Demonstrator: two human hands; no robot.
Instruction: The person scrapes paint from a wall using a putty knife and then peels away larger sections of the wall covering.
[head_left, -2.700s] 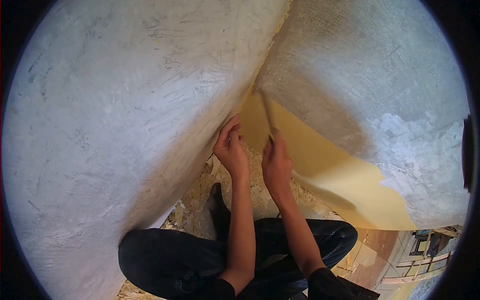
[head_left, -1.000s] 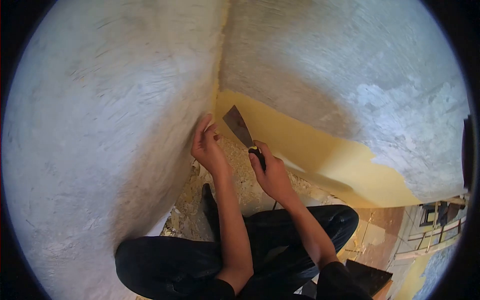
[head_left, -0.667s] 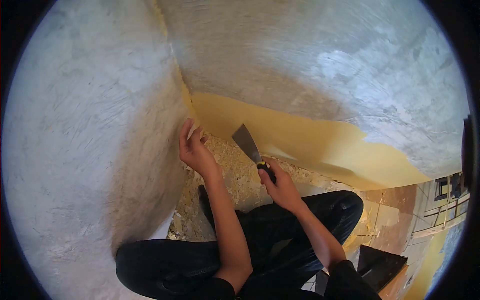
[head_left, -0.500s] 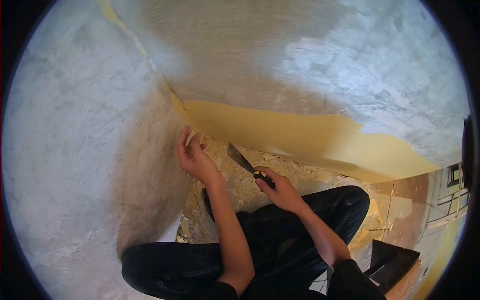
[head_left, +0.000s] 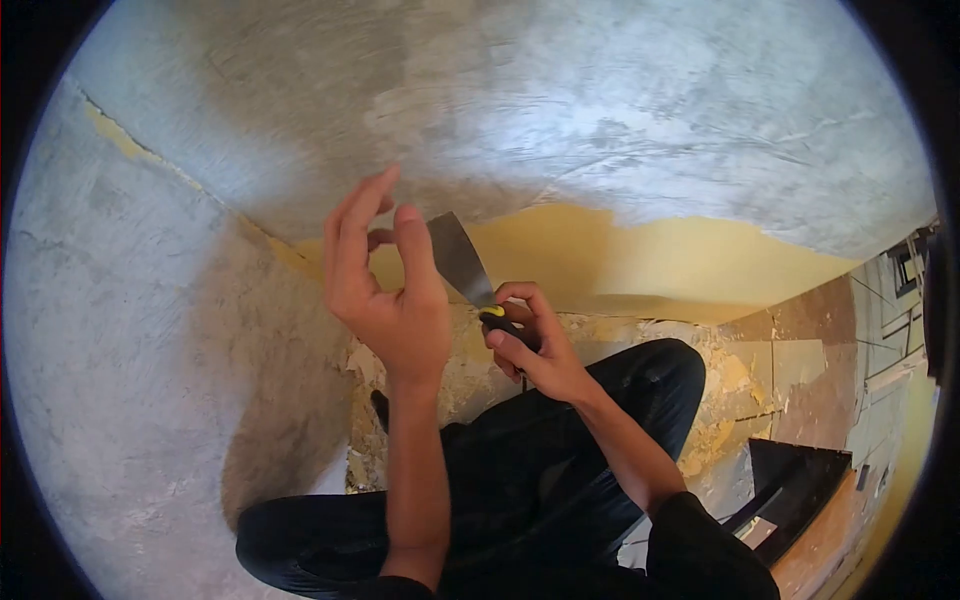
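Note:
My right hand (head_left: 540, 345) is wrapped round the black and yellow handle of a putty knife (head_left: 462, 262). Its wide metal blade points up and to the left, its edge close beside my left hand (head_left: 388, 290). That left hand is raised in front of the wall corner, fingers curved and spread from the thumb, with nothing showing between them. Behind the blade, a yellow strip (head_left: 640, 262) of paint or wall covering runs along the bottom of the grey scraped wall (head_left: 620, 110). A thinner yellow line (head_left: 150, 152) follows the corner up to the left.
Yellow flakes and scraps litter the floor (head_left: 735, 385) by the wall. My bent legs (head_left: 560, 470) in dark trousers fill the lower middle. A second grey wall (head_left: 130, 350) stands close on the left. At the lower right lies a black angular object (head_left: 800, 490).
My left hand has come up and nearer the camera, its fingers opening wider. The putty knife in my right hand has risen too, its blade now turned more broadly into view. The view has shifted.

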